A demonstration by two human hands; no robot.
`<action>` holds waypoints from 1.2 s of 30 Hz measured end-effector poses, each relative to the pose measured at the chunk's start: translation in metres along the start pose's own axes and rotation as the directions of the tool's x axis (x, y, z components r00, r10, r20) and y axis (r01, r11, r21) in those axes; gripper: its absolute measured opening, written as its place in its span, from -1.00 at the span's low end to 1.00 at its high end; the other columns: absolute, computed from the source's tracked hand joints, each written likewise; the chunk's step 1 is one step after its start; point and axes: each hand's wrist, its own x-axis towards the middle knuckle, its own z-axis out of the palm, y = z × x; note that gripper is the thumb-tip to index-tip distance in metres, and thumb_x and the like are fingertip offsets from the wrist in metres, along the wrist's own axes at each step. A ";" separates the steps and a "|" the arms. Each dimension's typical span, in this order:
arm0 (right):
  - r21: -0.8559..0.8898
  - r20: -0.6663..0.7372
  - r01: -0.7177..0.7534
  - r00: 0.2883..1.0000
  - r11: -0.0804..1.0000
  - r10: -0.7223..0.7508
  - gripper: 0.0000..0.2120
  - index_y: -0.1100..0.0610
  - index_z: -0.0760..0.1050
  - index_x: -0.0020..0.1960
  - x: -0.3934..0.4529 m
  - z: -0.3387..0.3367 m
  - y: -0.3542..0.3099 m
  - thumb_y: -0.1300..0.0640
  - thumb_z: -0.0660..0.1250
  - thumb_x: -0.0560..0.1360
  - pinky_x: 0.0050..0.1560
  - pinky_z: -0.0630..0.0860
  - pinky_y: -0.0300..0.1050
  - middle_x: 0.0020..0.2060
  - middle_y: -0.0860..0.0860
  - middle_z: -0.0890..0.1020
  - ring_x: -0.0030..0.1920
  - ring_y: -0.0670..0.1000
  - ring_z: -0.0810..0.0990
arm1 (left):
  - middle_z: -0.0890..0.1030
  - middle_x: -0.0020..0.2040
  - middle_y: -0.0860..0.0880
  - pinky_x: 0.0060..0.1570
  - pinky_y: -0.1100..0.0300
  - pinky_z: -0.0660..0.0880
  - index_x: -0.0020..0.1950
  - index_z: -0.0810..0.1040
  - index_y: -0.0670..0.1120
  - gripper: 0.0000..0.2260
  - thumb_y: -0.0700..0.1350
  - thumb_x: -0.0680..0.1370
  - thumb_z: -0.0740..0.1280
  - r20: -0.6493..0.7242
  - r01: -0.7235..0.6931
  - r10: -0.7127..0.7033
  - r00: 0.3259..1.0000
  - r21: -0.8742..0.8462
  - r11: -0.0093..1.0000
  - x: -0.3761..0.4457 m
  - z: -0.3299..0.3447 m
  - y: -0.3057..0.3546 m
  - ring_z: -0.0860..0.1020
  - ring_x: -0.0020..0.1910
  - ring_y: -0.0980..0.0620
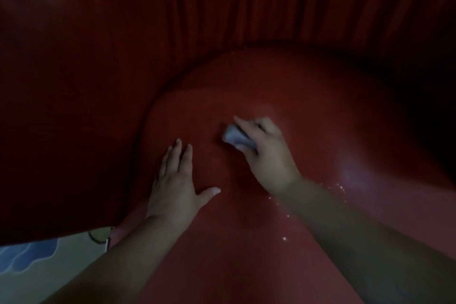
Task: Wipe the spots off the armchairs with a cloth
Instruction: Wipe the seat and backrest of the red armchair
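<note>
A: Currently mid-wipe. Right hand [265, 148] grips the cloth [234, 137], bunched, against the armchair [308, 106] seat near its middle. Left hand [176, 180] flat, fingers straight, bracing beside the seat's left edge.

B: Next?

A: Probably rub on; spots unreadable in this dim light.

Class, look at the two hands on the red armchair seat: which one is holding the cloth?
The right hand grips the pale cloth against the seat; the left hand lies flat, fingers straight, holding nothing.
</note>
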 end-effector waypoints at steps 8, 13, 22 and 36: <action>-0.259 0.316 0.379 0.902 0.889 -0.293 -0.57 -0.12 0.44 0.34 -0.016 0.023 -0.002 0.18 0.27 0.51 0.04 0.30 -0.03 0.11 -0.05 0.52 0.03 0.04 0.44 | -0.15 0.59 0.04 0.46 0.18 -0.07 0.58 -0.06 -0.03 0.02 0.29 0.33 0.44 -0.004 -0.023 0.023 1.000 -0.026 0.999 -0.011 0.005 -0.016 -0.14 0.55 0.04; -0.196 0.268 0.243 0.945 0.950 -0.186 -0.58 -0.10 0.58 0.18 -0.052 -0.025 0.032 0.28 0.27 0.44 0.07 0.37 -0.10 0.05 -0.06 0.57 0.03 0.03 0.50 | -0.18 0.58 0.05 0.51 0.08 -0.01 0.58 -0.07 -0.02 0.03 0.32 0.33 0.43 0.030 -0.032 0.032 0.999 -0.012 0.999 -0.017 0.005 -0.006 -0.15 0.55 0.04; -0.207 0.016 -0.014 1.000 0.978 0.017 -0.55 -0.05 0.50 0.30 -0.064 -0.013 0.026 0.30 0.30 0.48 0.07 0.42 -0.07 0.08 0.01 0.50 0.05 0.05 0.44 | -0.18 0.58 0.04 0.51 0.13 -0.06 0.58 -0.05 -0.03 0.01 0.29 0.34 0.43 0.061 -0.140 0.143 0.988 -0.042 0.989 -0.019 0.017 0.036 -0.18 0.54 0.05; -0.068 -0.187 -0.100 0.979 0.993 0.086 -0.55 0.04 0.46 0.34 -0.139 0.000 0.010 0.25 0.38 0.47 0.04 0.47 -0.19 0.00 0.01 0.45 0.00 -0.06 0.47 | -0.16 0.59 0.03 0.51 0.09 -0.03 0.58 -0.03 -0.01 0.02 0.27 0.32 0.46 0.111 -0.183 0.177 0.978 0.050 0.982 -0.023 0.017 0.028 -0.16 0.55 0.01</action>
